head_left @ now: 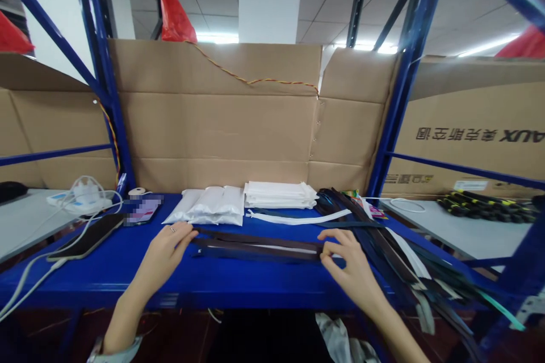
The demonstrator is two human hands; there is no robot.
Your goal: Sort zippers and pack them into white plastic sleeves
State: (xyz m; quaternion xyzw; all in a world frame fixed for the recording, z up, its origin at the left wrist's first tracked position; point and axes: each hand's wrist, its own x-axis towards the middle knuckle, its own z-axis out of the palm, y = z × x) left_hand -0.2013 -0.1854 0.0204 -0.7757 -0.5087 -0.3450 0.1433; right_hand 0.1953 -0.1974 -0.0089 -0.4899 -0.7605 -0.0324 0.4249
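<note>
A dark brown zipper [259, 241] stretches sideways over the blue shelf top, close to its front edge. My left hand [167, 250] is closed in a pinch at the zipper's left end. At the other end, the thumb and fingers of my right hand [349, 264] pinch it too. Along the lower side of the dark strip runs a pale band, with dark blue material beneath. Just behind lies a white zipper [302, 219], partly over a dark blue strip. A bundle of loose zippers [394, 249] in dark, white and green tones hangs over the right front edge.
White plastic packets [215, 205] and a stack of flat white packages [279, 195] stand at the back, before a cardboard wall [221, 125]. On the left are a dark phone [87, 238], another phone [145, 211], and white cables [36, 272]. Blue posts [394, 108] flank the shelf.
</note>
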